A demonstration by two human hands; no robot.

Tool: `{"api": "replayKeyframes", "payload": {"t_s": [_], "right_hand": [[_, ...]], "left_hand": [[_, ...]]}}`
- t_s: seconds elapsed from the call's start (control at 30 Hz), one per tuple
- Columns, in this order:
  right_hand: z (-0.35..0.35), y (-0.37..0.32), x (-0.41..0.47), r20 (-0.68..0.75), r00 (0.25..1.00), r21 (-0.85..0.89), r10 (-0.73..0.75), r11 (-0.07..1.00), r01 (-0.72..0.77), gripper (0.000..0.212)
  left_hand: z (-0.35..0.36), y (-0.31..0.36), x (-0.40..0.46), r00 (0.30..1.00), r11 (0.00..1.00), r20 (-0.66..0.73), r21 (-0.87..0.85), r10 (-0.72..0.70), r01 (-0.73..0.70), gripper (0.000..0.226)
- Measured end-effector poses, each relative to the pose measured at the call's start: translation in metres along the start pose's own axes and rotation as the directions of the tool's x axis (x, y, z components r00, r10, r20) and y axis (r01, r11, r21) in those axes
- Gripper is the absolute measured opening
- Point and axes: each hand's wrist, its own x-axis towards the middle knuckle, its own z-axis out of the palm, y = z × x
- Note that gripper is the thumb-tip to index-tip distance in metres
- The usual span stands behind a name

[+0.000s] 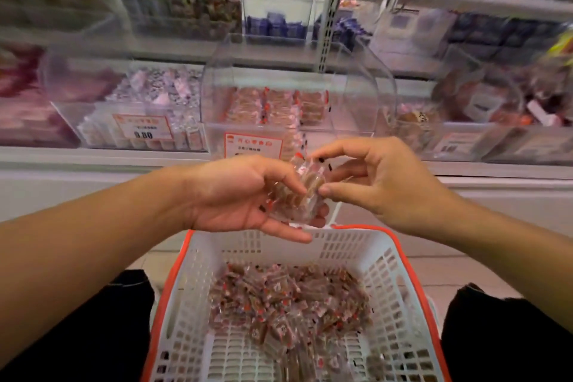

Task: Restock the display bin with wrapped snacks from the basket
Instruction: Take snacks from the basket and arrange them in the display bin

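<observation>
We squared a stack of snacks (297, 195), left grip (245, 195) cupping, right grip (366, 177) pinching, basket (403, 257) below, bin (297, 96) beyond.

Display bin (297, 108) lid raised; opening unobstructed above hands.

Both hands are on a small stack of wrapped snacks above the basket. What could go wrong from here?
1. The left hand cradles several slick wrapped snacks loosely while the right hand only pinches the top; one may slip and fall, probably into the basket below.
2. The display bin has its clear lid raised over the opening; a loaded hand may knock it.
3. Neighbouring bins sit close, so snacks may land wrongly.
</observation>
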Motion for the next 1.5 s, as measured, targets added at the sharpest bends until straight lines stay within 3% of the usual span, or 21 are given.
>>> {"api": "replayKeyframes", "payload": {"t_s": [0.13,0.2,0.27,0.4,0.57,0.67,0.73,0.8,0.83,0.9,0.93,1.0,1.1,1.17,1.27,1.4,1.5], "right_hand": [[-0.005,0.009,0.002,-0.071,0.997,-0.150,-0.038,0.988,0.027,0.061],[-0.011,0.012,0.003,-0.036,0.999,-0.200,0.013,0.980,-0.020,0.070],[-0.011,0.013,0.003,-0.002,1.000,-0.205,0.031,0.978,-0.031,0.071],[-0.011,0.012,0.003,0.014,1.000,-0.211,-0.008,0.977,0.011,0.062],[-0.019,0.002,0.004,0.118,0.991,-0.272,-0.063,0.958,0.093,0.038],[-0.024,-0.006,0.005,0.107,0.991,-0.343,-0.086,0.932,0.118,0.031],[-0.034,-0.013,0.012,0.070,0.994,-0.398,-0.089,0.911,0.109,0.028],[-0.048,-0.022,0.030,0.000,0.996,-0.450,-0.087,0.890,0.078,0.029],[-0.055,-0.026,0.043,-0.037,0.995,-0.491,-0.089,0.869,0.060,0.029],[-0.068,-0.031,0.078,-0.045,0.997,-0.628,-0.063,0.778,0.021,0.030],[-0.072,-0.029,0.097,-0.013,1.000,-0.721,-0.019,0.693,0.003,0.030],[-0.072,-0.021,0.136,0.022,0.995,-0.881,0.098,0.473,-0.027,0.025],[-0.057,0.004,0.185,-0.014,0.968,-0.984,0.250,0.166,-0.057,0.024],[-0.049,0.020,0.209,-0.023,0.913,-0.984,0.406,0.152,-0.092,0.025],[-0.046,0.037,0.232,0.024,0.823,-0.960,0.568,0.243,-0.140,0.028],[-0.042,0.049,0.240,0.026,0.827,-0.956,0.562,0.255,-0.144,0.036],[-0.041,0.051,0.236,0.006,0.853,-0.975,0.521,0.194,-0.111,0.034]], "left_hand": [[0.003,0.007,0.017,0.997,0.991,-0.026,0.117,0.067,-0.063,0.037],[0.003,0.010,0.022,0.995,0.984,-0.017,0.152,0.101,-0.097,0.033],[0.003,0.011,0.026,0.990,0.969,-0.032,0.213,0.136,-0.126,0.044],[0.003,0.012,0.028,0.980,0.851,-0.080,0.512,0.185,-0.119,0.074],[0.010,0.018,0.027,0.977,0.736,-0.055,0.667,0.205,-0.117,0.079],[0.008,0.034,0.016,0.968,0.639,-0.041,0.758,0.249,-0.132,0.069],[0.000,0.050,0.007,0.944,0.634,-0.060,0.754,0.323,-0.169,0.065],[-0.014,0.063,0.001,0.866,0.607,-0.125,0.761,0.484,-0.229,0.057],[-0.022,0.068,0.000,0.777,0.510,-0.157,0.829,0.609,-0.232,0.049],[-0.039,0.072,0.002,0.578,0.209,-0.132,0.976,0.805,-0.068,0.033],[-0.044,0.072,0.004,0.546,0.087,-0.098,0.995,0.832,0.046,0.029],[-0.055,0.069,0.011,0.596,-0.055,-0.076,0.979,0.800,0.198,0.023],[-0.060,0.067,0.014,0.642,-0.138,-0.110,0.936,0.759,0.324,0.017],[-0.063,0.066,0.014,0.642,-0.173,-0.102,0.920,0.760,0.351,0.020],[-0.067,0.061,0.015,0.638,-0.229,-0.055,0.907,0.768,0.354,0.027],[-0.070,0.061,0.015,0.631,-0.273,-0.002,0.901,0.776,0.338,0.032],[-0.072,0.061,0.014,0.624,-0.307,0.038,0.892,0.781,0.331,0.035]]}}
